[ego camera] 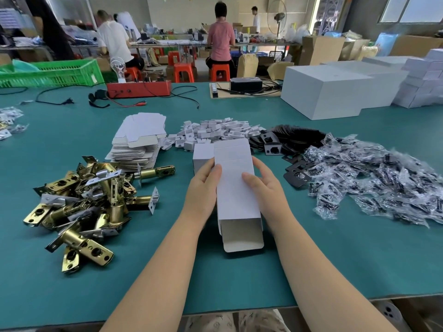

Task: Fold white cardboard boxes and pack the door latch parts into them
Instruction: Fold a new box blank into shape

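Hands, our left and right, clamp the box, open end toward us, above the table

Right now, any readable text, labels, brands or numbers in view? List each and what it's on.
None readable.
White box held in both hands: blank.
Stack of flat box blanks: blank.
Large white cartons: no print visible.
Papers on the far left wall: print too blurred to read.

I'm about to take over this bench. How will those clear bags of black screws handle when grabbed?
The screw bags look floppy and crinkly, so they would probably sag around fingers. The glossy film may be slippery. Heaped loosely, neighbours could slide when one is pulled.
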Action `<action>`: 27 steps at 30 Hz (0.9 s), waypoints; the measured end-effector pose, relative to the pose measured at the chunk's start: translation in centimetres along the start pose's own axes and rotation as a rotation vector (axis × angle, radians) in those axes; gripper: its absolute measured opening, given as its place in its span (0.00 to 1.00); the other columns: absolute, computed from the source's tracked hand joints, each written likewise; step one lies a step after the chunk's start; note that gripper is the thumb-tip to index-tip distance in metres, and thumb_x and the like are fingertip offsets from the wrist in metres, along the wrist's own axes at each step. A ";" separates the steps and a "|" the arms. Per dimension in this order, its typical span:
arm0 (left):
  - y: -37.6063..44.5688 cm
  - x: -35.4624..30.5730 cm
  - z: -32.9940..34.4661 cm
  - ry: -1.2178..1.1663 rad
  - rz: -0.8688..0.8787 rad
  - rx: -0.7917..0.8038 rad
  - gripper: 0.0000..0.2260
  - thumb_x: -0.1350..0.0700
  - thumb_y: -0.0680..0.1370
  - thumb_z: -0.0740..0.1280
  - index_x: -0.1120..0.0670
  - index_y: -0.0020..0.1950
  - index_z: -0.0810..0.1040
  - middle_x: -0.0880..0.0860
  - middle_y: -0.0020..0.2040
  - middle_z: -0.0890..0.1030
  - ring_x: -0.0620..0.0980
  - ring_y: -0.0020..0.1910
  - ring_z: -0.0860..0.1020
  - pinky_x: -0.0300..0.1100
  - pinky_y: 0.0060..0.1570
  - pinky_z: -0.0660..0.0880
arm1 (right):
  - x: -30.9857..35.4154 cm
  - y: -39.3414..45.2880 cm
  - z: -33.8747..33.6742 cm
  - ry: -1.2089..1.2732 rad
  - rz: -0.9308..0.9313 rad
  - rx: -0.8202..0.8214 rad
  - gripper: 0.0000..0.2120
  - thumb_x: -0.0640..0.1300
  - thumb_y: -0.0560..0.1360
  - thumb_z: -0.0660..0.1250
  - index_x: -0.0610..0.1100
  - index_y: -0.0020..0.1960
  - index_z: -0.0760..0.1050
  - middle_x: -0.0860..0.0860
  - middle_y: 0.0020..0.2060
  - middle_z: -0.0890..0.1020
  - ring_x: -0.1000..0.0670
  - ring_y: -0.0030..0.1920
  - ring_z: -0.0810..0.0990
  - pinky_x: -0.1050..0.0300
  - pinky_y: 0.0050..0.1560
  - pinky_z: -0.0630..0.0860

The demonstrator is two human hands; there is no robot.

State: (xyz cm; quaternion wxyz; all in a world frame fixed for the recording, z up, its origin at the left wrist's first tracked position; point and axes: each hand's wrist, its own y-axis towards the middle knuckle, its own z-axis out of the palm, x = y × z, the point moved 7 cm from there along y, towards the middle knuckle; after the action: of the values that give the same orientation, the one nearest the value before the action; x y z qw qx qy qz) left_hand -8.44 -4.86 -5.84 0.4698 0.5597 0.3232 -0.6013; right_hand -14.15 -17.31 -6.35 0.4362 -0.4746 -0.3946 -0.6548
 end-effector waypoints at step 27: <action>0.1 2.4 1.5 -0.140 -0.134 0.111 0.15 0.50 0.69 0.73 0.46 0.55 0.77 0.53 0.54 0.81 0.49 0.48 0.81 0.45 0.44 0.78 | -1.7 0.2 -1.4 -0.040 0.300 -0.081 0.08 0.44 0.80 0.61 0.49 0.58 0.74 0.53 0.39 0.81 0.57 0.32 0.80 0.64 0.29 0.74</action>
State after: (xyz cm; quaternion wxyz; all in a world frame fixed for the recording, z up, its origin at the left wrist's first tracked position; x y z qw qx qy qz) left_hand -8.77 -6.72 -7.91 0.4183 0.5187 0.2925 -0.6859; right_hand -14.04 -18.35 -8.33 0.5017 -0.5585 -0.3011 -0.5879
